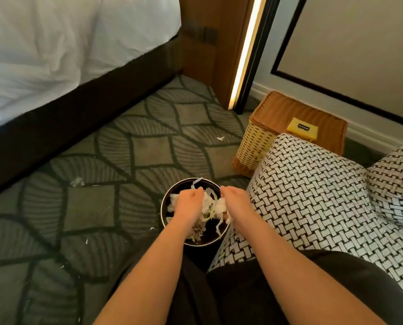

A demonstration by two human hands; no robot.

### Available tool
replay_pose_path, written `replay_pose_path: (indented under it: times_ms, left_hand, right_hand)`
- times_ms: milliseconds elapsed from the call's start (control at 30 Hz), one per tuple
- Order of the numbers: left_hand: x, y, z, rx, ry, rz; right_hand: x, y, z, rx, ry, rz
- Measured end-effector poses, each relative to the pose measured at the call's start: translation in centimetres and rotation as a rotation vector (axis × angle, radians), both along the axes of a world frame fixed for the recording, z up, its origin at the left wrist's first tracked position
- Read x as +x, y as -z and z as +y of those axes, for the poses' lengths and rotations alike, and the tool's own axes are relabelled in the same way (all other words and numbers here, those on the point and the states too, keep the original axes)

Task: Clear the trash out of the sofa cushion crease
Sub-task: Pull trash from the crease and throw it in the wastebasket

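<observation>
A round black trash bin (164, 208) stands on the carpet beside the sofa (313, 207), which has a black-and-white woven pattern. Both my hands are over the bin's mouth. My left hand (187, 202) grips white shredded paper scraps (207, 204), and my right hand (233, 199) grips more of the same white scraps. Torn paper and brownish bits lie inside the bin. The sofa cushion crease is not in view.
Small paper scraps (76, 181) dot the patterned carpet to the left, one more (220, 138) farther off. A wicker basket (256, 141) with a yellow item (301, 131) on its lid stands behind the sofa arm. A bed (55, 55) fills the upper left.
</observation>
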State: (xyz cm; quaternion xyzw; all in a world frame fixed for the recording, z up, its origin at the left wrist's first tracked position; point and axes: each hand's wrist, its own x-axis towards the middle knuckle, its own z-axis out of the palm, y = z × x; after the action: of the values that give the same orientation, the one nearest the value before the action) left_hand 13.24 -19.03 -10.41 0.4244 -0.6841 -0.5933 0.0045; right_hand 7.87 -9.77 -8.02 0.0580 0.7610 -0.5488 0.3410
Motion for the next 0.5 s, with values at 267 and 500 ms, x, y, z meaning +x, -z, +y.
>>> replay_pose_path:
  times_ms: [267, 500]
  left_hand:
    - [-4.8, 4.9, -3.2, -0.031, 0.087, -0.195]
    - [-6.3, 9.4, -5.1, -0.093, 0.322, -0.409]
  right_hand:
    - [-3.8, 7.3, -3.5, 0.16, 0.142, -0.086]
    - [-4.7, 11.7, -5.1, 0.352, 0.064, -0.187]
